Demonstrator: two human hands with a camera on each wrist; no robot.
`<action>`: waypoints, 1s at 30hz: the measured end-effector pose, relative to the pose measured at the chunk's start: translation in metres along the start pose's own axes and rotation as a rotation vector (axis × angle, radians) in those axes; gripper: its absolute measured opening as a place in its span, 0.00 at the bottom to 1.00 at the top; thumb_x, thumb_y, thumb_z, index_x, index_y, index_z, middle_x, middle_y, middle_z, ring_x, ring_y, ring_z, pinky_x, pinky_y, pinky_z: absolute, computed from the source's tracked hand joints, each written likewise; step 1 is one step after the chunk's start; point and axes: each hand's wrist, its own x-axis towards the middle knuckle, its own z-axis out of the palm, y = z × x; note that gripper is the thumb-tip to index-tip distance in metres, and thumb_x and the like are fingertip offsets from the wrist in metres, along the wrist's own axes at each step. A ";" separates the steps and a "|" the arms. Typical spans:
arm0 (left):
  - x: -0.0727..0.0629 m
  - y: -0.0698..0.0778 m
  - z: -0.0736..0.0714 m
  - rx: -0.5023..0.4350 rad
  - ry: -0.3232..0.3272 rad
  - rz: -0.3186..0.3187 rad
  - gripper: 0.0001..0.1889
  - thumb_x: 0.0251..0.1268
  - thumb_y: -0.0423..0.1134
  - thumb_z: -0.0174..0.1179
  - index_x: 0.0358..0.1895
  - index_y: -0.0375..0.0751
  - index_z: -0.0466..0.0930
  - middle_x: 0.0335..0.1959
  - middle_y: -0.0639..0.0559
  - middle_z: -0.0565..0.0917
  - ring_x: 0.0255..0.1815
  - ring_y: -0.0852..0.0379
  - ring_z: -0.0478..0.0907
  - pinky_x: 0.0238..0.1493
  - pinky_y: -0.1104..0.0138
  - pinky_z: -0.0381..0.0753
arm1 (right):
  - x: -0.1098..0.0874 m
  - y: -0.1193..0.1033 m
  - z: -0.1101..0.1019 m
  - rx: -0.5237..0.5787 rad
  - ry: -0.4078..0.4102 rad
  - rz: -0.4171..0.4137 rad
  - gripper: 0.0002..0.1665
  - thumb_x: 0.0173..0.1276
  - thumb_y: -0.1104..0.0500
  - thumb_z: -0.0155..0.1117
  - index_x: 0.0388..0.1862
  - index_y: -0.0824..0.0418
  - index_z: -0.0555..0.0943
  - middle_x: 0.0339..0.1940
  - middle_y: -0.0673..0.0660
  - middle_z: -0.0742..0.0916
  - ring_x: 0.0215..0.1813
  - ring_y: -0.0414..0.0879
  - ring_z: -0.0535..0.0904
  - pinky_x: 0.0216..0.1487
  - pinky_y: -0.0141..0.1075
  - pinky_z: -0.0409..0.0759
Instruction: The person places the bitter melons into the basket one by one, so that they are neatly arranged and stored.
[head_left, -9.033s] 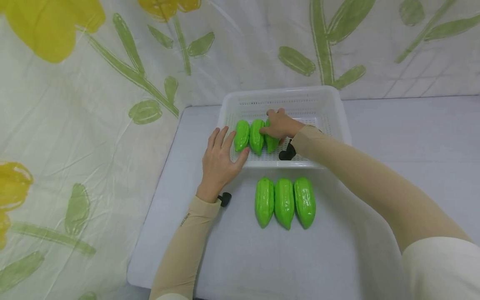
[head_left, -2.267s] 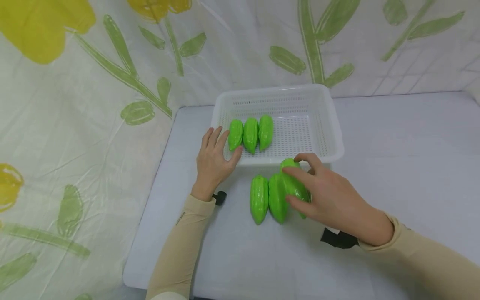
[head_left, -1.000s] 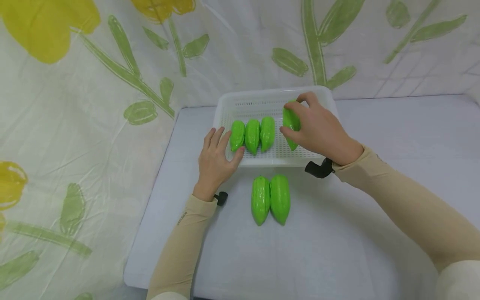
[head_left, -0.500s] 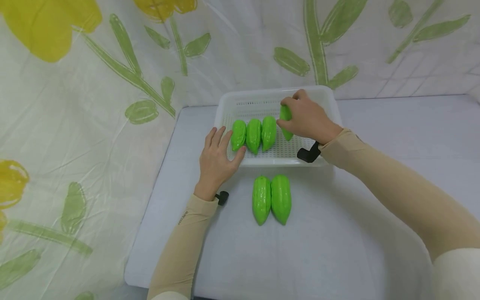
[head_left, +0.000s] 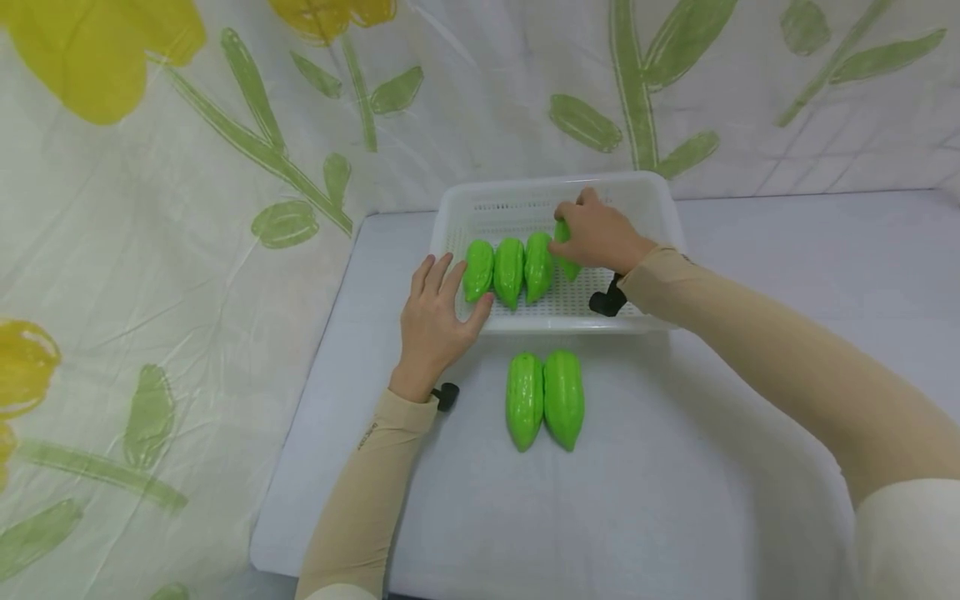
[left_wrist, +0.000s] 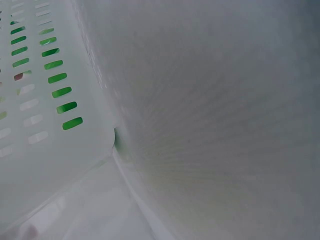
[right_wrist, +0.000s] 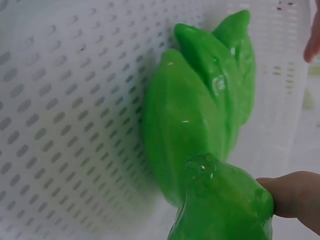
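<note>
The work looks past its halfway mark: three green fruits (head_left: 509, 271) lie side by side in the white basket (head_left: 540, 324), a fourth fruit (right_wrist: 225, 202) is held inside it at their 3 o'clock, and two loose fruits (head_left: 564, 400) lie on the table (head_left: 645, 500) at the basket's 6 o'clock. The right hand (head_left: 600, 234) reaches in from 4 o'clock, fingers and thumb pinching that fourth fruit, while the left hand (head_left: 436, 323), fingers spread, rests at the basket's 8 o'clock corner.

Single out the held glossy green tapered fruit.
The glossy green tapered fruit right of the three in the white perforated plastic basket; the right hand grips only it.
</note>
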 end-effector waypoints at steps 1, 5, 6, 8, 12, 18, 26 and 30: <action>0.000 0.000 0.000 -0.001 0.000 0.001 0.36 0.71 0.62 0.54 0.68 0.36 0.78 0.73 0.37 0.75 0.79 0.36 0.63 0.65 0.40 0.79 | 0.001 0.000 0.001 0.002 -0.009 0.003 0.38 0.75 0.46 0.61 0.75 0.67 0.69 0.70 0.74 0.68 0.48 0.62 0.79 0.50 0.54 0.83; 0.000 0.001 0.000 -0.001 0.003 0.006 0.36 0.71 0.62 0.54 0.68 0.36 0.78 0.73 0.36 0.75 0.79 0.35 0.64 0.66 0.40 0.79 | 0.005 0.002 0.006 0.006 -0.043 0.013 0.39 0.75 0.47 0.61 0.76 0.68 0.69 0.71 0.75 0.67 0.54 0.66 0.79 0.56 0.57 0.82; 0.000 0.001 0.000 -0.002 0.003 0.007 0.36 0.71 0.62 0.54 0.68 0.35 0.78 0.73 0.36 0.75 0.79 0.35 0.64 0.66 0.40 0.79 | 0.006 0.003 0.007 0.007 -0.051 0.017 0.39 0.75 0.46 0.61 0.76 0.68 0.68 0.71 0.75 0.67 0.56 0.67 0.78 0.59 0.59 0.81; 0.000 0.002 -0.001 -0.003 0.002 0.007 0.36 0.71 0.62 0.54 0.68 0.35 0.78 0.73 0.36 0.75 0.79 0.35 0.64 0.66 0.40 0.78 | 0.007 0.005 0.011 0.009 -0.068 0.022 0.39 0.75 0.46 0.61 0.76 0.68 0.68 0.72 0.76 0.67 0.59 0.69 0.77 0.62 0.61 0.79; 0.000 0.002 -0.001 -0.004 -0.002 0.005 0.35 0.71 0.62 0.54 0.68 0.36 0.78 0.73 0.36 0.75 0.79 0.35 0.64 0.66 0.40 0.78 | 0.009 0.011 0.017 0.031 -0.106 0.021 0.41 0.75 0.45 0.62 0.77 0.67 0.67 0.73 0.76 0.66 0.62 0.69 0.76 0.64 0.62 0.78; 0.000 0.002 -0.002 -0.006 -0.003 0.001 0.35 0.71 0.61 0.55 0.68 0.36 0.78 0.73 0.37 0.75 0.79 0.36 0.63 0.67 0.41 0.78 | 0.009 0.012 0.020 0.092 -0.153 0.038 0.44 0.75 0.43 0.65 0.79 0.66 0.64 0.75 0.77 0.62 0.47 0.60 0.81 0.42 0.47 0.88; 0.000 0.001 -0.001 0.000 0.001 -0.001 0.35 0.71 0.61 0.55 0.68 0.36 0.78 0.73 0.37 0.75 0.79 0.36 0.64 0.67 0.41 0.78 | 0.011 0.009 0.024 0.114 -0.194 0.066 0.47 0.72 0.44 0.70 0.77 0.66 0.60 0.73 0.79 0.59 0.33 0.55 0.83 0.36 0.46 0.89; 0.000 0.000 -0.001 0.000 -0.005 -0.003 0.35 0.72 0.61 0.54 0.68 0.36 0.78 0.73 0.37 0.75 0.79 0.36 0.63 0.66 0.41 0.78 | 0.011 0.009 0.026 0.101 -0.199 0.070 0.48 0.70 0.45 0.72 0.75 0.67 0.59 0.71 0.79 0.60 0.29 0.55 0.83 0.33 0.46 0.88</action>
